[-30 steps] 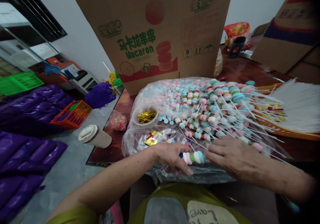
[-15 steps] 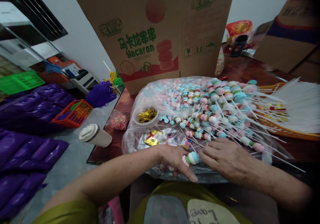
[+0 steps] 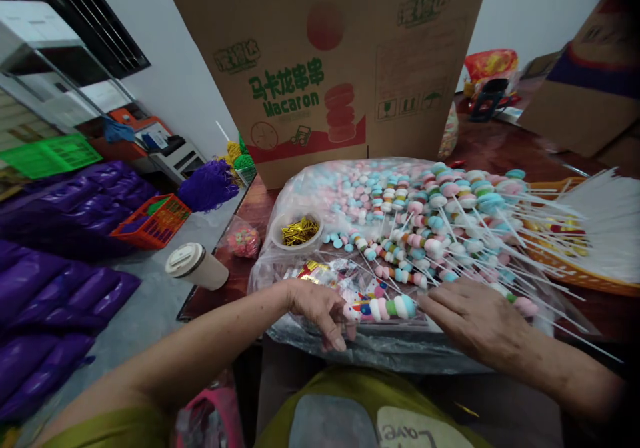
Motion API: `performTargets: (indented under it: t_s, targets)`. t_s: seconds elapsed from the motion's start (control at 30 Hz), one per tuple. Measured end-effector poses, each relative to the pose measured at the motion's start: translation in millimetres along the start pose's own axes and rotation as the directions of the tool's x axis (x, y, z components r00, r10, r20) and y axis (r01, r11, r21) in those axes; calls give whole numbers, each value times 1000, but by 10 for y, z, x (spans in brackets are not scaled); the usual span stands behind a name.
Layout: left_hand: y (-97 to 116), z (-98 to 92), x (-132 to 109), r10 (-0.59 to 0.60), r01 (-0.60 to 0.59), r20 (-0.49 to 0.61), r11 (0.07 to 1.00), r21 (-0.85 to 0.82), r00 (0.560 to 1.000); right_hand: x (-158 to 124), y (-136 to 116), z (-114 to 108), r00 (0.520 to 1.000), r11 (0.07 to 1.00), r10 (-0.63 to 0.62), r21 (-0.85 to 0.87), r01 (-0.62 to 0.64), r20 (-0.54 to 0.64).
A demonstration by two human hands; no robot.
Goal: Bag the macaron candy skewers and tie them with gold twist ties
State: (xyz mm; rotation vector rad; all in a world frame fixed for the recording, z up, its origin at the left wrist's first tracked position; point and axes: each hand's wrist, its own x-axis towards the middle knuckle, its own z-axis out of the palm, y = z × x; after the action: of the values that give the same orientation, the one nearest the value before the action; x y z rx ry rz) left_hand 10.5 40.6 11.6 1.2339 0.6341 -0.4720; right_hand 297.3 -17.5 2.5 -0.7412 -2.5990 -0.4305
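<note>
My left hand (image 3: 320,308) grips a small printed plastic wrapper (image 3: 354,311), its index finger and thumb pointing down and right. From the wrapper's mouth a marshmallow skewer (image 3: 393,307) sticks out to the right, its candies white, pink, green and pale blue. My right hand (image 3: 463,311) is closed at the pale-blue end of this skewer; its fingertips and the stick there are mostly hidden. Behind my right hand lies a heap of candy skewers (image 3: 445,235) with white sticks. More printed wrappers (image 3: 320,271) lie behind my left hand.
A bowl of gold twist ties (image 3: 300,233) stands on the plastic sheeting. A large cardboard box (image 3: 320,48) rises behind. An orange basket (image 3: 565,261) with white sticks (image 3: 607,225) stands at right. A lidded cup (image 3: 200,266) stands on the table's left edge.
My left hand has moved left, and the printed wrapper now shows around the skewer's left end. My right hand has shifted slightly right. The whole view has swung a little.
</note>
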Motion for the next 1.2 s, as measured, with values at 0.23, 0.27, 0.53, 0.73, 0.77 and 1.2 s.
performTargets:
  t_s: [0.23, 0.27, 0.53, 0.73, 0.77, 1.2]
  targets:
    - [148, 185, -12, 146, 204, -540, 820, 534, 829, -17, -35, -63, 996, 999, 30, 15, -31, 84]
    - [168, 210, -10, 205, 281, -605, 742, 608, 769, -19, -52, -53, 989, 990, 105, 84, -114, 101]
    - [174, 342, 50, 541, 547, -638, 346, 762, 547, 13, -184, -5, 882, 670, 338, 574, -471, 330]
    - [252, 281, -3, 218, 198, -585, 803, 563, 781, -13, -183, -45, 997, 994, 81, 71, -82, 18]
    - [260, 268, -12, 171, 131, -524, 862, 489, 835, -16, -177, -59, 999, 998, 34, 59, -36, 27]
    - [431, 331, -14, 170, 1, -355, 901, 434, 919, 107, -139, -164, 991, 968, 43, 242, -72, 124]
